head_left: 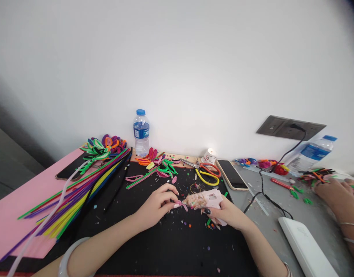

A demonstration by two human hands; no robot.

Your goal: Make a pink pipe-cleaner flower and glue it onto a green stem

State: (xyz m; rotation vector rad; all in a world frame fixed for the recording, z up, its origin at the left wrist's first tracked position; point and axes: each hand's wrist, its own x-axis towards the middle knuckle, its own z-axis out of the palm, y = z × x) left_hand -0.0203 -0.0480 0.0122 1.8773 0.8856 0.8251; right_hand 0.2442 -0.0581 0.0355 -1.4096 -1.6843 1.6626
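My left hand (158, 204) pinches a small pink pipe cleaner piece (185, 207) between thumb and fingertips. My right hand (230, 213) is wrapped round a pale pink glue gun (213, 196), whose front end is crusted with tan residue and points left. Its tip meets or nearly meets the pink piece; I cannot tell whether they touch. Both hands are over a black mat (165, 246) strewn with tiny coloured scraps. Just beyond the glue gun lie scissors (207, 177) with yellow and orange handles. Pink and green pipe cleaner loops (166, 169) lie beyond my left hand.
Long pipe cleaners (75, 200) and a bunch of loops (98, 148) lie left. A water bottle (141, 132), white cup (209, 156) and phone (231, 175) stand or lie along the back. At right are a black cord (262, 188), white box (305, 246) and another person's hand (334, 198).
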